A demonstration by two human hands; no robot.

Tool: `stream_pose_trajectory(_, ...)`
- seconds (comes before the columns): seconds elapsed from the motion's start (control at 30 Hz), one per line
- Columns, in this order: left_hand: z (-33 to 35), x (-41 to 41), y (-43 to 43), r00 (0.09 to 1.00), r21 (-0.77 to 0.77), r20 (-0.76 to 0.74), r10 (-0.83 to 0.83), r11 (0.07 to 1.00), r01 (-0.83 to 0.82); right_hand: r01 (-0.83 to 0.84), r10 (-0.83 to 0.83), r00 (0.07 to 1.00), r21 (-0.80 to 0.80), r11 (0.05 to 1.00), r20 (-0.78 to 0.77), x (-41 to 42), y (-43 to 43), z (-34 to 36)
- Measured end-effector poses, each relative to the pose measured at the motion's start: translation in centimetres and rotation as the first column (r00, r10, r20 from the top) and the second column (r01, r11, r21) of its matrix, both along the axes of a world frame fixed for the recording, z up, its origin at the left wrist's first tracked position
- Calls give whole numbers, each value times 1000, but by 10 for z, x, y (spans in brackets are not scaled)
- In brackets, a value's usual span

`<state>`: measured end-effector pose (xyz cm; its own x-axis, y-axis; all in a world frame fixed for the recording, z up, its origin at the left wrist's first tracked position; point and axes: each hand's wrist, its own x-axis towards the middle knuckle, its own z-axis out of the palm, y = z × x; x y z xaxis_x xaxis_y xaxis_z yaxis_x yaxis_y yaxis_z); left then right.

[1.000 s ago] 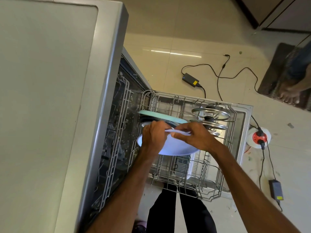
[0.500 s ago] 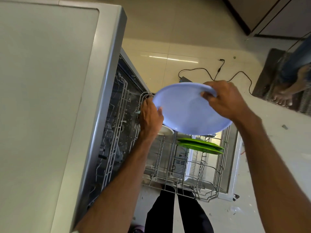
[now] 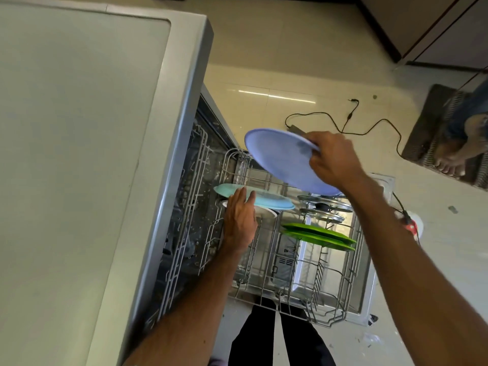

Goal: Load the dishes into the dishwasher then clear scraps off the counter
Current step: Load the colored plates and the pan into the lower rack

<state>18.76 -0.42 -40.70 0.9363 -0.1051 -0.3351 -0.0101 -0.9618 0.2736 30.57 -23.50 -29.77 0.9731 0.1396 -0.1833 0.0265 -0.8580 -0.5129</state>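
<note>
Now, from the head view, the only one you have: your right grip [image 3: 334, 159] pinches the lilac plate [image 3: 285, 159] at its right rim, fingers curled over the edge. How the thumb lies I cannot tell. The plate hangs tilted in the air above the far edge of the lower rack [image 3: 330, 313] and touches nothing but that grip. Your left grip [image 3: 239, 223] is spread, fingers straight, and rests flat on the teal plate [image 3: 269, 200], which stands in the tines at the rack's far left corner. A white plate [image 3: 268, 213] sits just beneath it. Two green plates [image 3: 317, 233] stand on edge along the right side of the rack. The glass lids [image 3: 323, 207] lie between them and the far right corner, directly under the lilac plate.

Judging by its matt, even colour and thin rim, the lilac plate is probably plastic or melamine: light, stiff and unlikely to shatter. It is smooth enough to slide in your fingers if it is wet. A wide disc held at one point on the rim will want to swing, so keep your hold on the rim opposite the edge that enters the tines, with fingers on both faces. Lower it edge first. The glass lids below look like the fragile things here, so steer the plate's low edge away from them and towards free tines beside the teal plate
</note>
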Motion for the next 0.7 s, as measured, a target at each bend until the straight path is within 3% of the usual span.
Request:
stream_pose_trajectory(0.17, -7, -10, 8, 995, -73, 94, 22, 997, -15, -13, 23, 991, 77, 997, -131, 2, 32, -42)
stream_pose_trajectory(0.43, 3, 28, -3, 999, -51, 12, 44, 998, -43, 60, -44, 985, 94, 994, -166, 16, 44, -60)
stream_pose_trajectory(0.7, 2, 33, -8, 998, -61, 10, 63, 996, -62, -40, 57, 972, 77, 996, -229, 24, 60, -75)
